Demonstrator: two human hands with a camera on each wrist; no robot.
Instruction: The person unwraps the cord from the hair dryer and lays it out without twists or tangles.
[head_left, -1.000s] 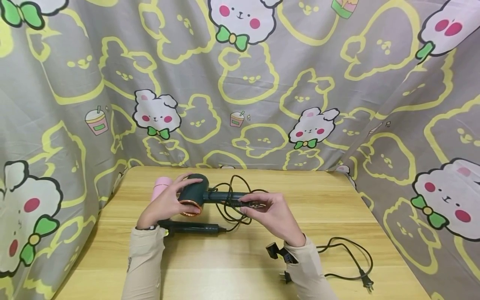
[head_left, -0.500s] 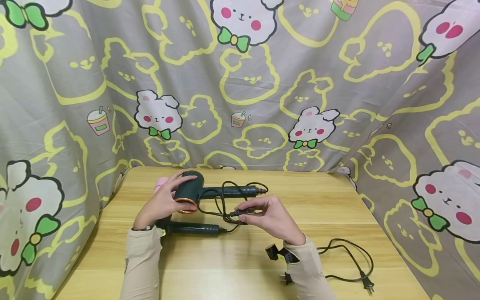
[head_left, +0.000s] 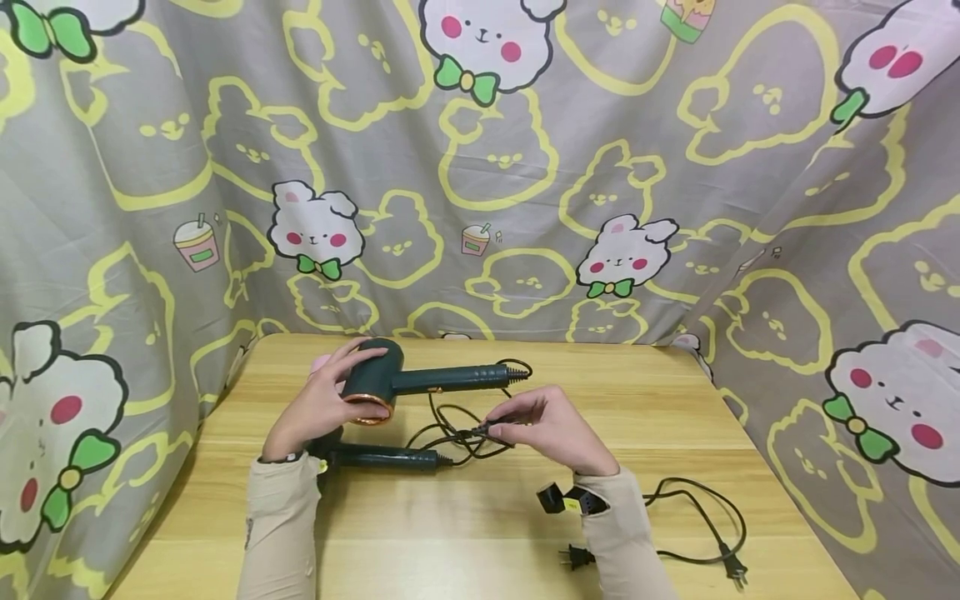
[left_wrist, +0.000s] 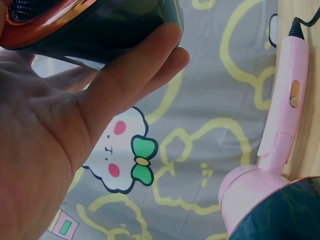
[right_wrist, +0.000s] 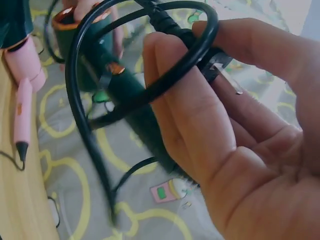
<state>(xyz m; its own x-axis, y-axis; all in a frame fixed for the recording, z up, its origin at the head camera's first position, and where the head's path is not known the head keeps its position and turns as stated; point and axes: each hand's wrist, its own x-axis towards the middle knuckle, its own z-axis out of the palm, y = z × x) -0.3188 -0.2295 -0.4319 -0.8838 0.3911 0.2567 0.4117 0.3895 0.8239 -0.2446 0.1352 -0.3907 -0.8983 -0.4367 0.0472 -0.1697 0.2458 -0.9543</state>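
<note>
My left hand point(head_left: 311, 408) grips a dark green hair dryer point(head_left: 450, 379) by its barrel, thumb at the copper-rimmed end. The dryer is raised above the table, its handle pointing right. Between thumb and fingers, my right hand point(head_left: 562, 433) pinches a black plug point(right_wrist: 212, 62), whose metal prong shows in the right wrist view. Loops of black cord point(right_wrist: 82, 125) hang around those fingers. A second dark green hair dryer point(head_left: 386, 457) lies on the table below the raised one. Behind my left hand is a pink hair dryer point(left_wrist: 287, 105), mostly hidden in the head view.
On the wooden table point(head_left: 442, 542), a black cord with a two-pin plug point(head_left: 735, 567) curves at the right. Another plug point(head_left: 576, 557) lies beside the right sleeve. A patterned grey curtain point(head_left: 510, 225) encloses the back and sides.
The right hand, first at the raised dryer's handle, has drawn the plug and cord down and away from it. The left hand has shifted the dryer slightly left, and its handle is now uncovered.
</note>
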